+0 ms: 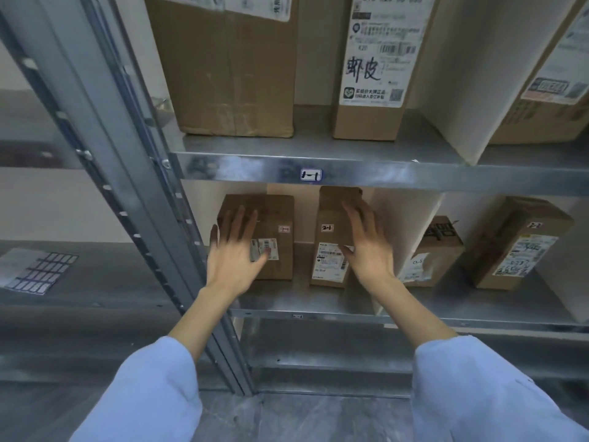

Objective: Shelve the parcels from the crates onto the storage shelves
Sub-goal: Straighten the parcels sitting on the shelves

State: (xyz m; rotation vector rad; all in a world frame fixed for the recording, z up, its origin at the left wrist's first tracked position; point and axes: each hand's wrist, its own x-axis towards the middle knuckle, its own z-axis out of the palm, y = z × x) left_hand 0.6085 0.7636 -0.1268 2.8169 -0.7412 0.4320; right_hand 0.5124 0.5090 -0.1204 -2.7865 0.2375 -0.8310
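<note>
Two brown cardboard parcels stand on the lower metal shelf (287,306). My left hand (234,255) lies with straight fingers against the front of the left parcel (277,218), partly covering its white label. My right hand (366,247) reaches with spread fingers to the right side of the narrow parcel marked 2-1 (330,247); whether it touches the box I cannot tell. Neither hand grips anything.
A white divider (401,224) stands right of the narrow parcel, with two more parcels (439,250) (516,244) beyond it. The upper shelf marked 1-1 (310,175) carries bigger boxes (236,68). A steel upright (134,173) runs on the left. A label sheet (35,271) lies on the neighbouring shelf.
</note>
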